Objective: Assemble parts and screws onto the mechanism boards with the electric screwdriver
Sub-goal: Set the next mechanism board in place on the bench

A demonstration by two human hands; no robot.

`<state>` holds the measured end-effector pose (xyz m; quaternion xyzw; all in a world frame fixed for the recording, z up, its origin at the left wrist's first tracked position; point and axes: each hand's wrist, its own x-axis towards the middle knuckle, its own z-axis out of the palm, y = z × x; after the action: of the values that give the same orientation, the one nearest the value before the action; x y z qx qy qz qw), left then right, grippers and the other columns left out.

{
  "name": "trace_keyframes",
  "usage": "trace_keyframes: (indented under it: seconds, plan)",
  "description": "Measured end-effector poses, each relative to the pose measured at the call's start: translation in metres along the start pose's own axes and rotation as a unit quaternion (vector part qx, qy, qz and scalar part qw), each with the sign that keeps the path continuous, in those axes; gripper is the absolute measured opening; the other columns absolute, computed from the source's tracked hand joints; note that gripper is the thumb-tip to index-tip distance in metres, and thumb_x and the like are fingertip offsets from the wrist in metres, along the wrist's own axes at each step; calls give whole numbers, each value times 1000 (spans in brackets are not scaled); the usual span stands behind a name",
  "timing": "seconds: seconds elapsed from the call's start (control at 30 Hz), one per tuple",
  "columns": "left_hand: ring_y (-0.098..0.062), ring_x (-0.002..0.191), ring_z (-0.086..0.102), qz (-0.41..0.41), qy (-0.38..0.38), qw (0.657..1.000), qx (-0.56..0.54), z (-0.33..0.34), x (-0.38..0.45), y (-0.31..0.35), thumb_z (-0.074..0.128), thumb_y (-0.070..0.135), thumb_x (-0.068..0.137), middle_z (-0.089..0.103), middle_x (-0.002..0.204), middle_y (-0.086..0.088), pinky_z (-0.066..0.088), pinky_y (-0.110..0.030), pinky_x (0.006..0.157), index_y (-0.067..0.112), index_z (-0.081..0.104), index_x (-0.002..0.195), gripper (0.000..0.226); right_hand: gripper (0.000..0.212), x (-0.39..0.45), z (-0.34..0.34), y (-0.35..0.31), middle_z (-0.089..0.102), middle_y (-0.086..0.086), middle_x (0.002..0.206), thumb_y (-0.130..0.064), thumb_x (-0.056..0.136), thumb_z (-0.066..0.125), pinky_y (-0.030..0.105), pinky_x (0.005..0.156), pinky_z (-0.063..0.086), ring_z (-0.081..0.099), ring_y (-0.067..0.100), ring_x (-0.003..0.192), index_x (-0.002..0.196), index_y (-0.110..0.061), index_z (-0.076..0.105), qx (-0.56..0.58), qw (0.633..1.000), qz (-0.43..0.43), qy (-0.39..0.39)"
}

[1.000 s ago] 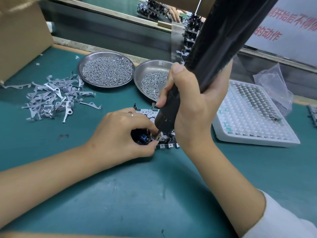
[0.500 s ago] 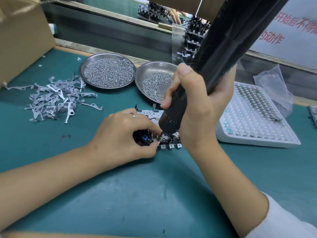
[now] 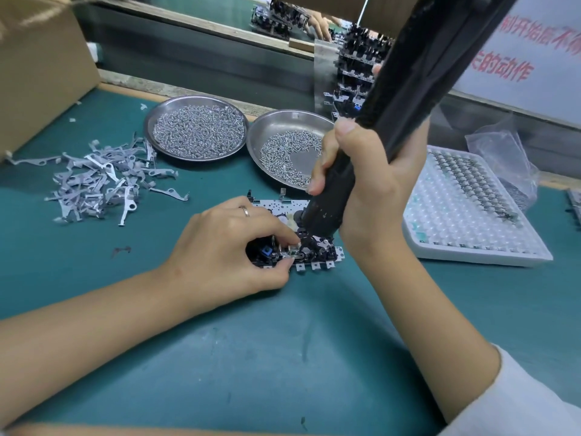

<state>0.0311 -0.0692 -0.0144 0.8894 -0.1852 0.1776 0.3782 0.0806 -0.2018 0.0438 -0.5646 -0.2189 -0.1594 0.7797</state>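
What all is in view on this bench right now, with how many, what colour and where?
mechanism board: one, white and black, centre of mat, under both hands
electric screwdriver: one, black, tilted, tip end down over the board
screw dishes: two, steel, behind the board; left one fuller
metal levers: loose pile, grey, left on mat
parts tray: one, white, right, partly filled
plastic bag: one, clear, behind the tray
cardboard box: one, brown, far left
stacked boards: several, dark, back centre
mat: green, covers the bench
left hand: pinches a part on the board
right hand: grips the screwdriver
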Motion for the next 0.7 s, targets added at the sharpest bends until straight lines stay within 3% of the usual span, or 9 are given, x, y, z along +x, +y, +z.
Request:
trace_keyframes:
  seconds: [0.2, 0.27, 0.33, 0.43, 0.53, 0.63, 0.7]
  plan:
    - [-16, 78, 59, 5, -9, 1000, -2, -1, 1, -1, 58, 42, 68, 68, 80, 18, 53, -38, 70, 28, 75, 86, 28, 23, -2, -9, 1, 48, 14, 68, -11, 87, 60, 28, 46, 47, 52, 20, 47, 95, -15, 40, -33, 999, 16, -30]
    - [-17, 79, 59, 14, -15, 1000, 0, -2, 1, -2, 58, 42, 68, 69, 81, 19, 53, -38, 70, 28, 75, 86, 28, 21, -4, -20, 2, 49, 25, 80, -24, 87, 61, 33, 61, 54, 57, 24, 66, 99, -18, 45, -82, 994, 38, -68]
    - [-18, 79, 60, 20, -18, 1000, -1, -2, 2, -3, 60, 43, 69, 69, 82, 20, 53, -39, 69, 28, 75, 87, 28, 19, -11, -36, 8, 57, 21, 91, -30, 89, 57, 40, 78, 53, 58, 32, 84, 106, -23, 50, -161, 982, 51, -89]
    - [-15, 81, 60, 20, -13, 1000, -2, 0, 0, -4, 64, 41, 71, 68, 81, 19, 53, -38, 68, 28, 75, 87, 24, 21, -23, -59, 18, 63, 12, 96, -18, 93, 51, 40, 81, 50, 60, 23, 87, 110, -28, 57, -236, 971, 2, 32]
    - [-14, 79, 59, 21, 7, 1000, 6, 3, 0, -4, 72, 29, 69, 67, 76, 14, 53, -37, 67, 23, 76, 85, 17, 23, -25, -67, 22, 63, 3, 83, -7, 90, 47, 32, 75, 48, 58, 13, 77, 96, -20, 64, -180, 975, -19, 125]
    - [-12, 75, 60, 30, 15, 999, 2, 4, 0, -1, 71, 27, 70, 64, 74, 16, 53, -34, 68, 22, 74, 83, 15, 22, -29, -57, 25, 65, -2, 72, -5, 87, 46, 33, 80, 52, 63, 17, 76, 88, -14, 66, -83, 992, 84, 45]
    - [-8, 76, 63, 17, 9, 1000, -20, 3, 1, 1, 65, 34, 69, 65, 75, 17, 54, -34, 71, 30, 67, 85, 16, 22, -36, -48, 30, 66, 1, 74, -5, 89, 46, 39, 87, 53, 64, 18, 79, 90, -13, 67, -83, 984, 156, -37]
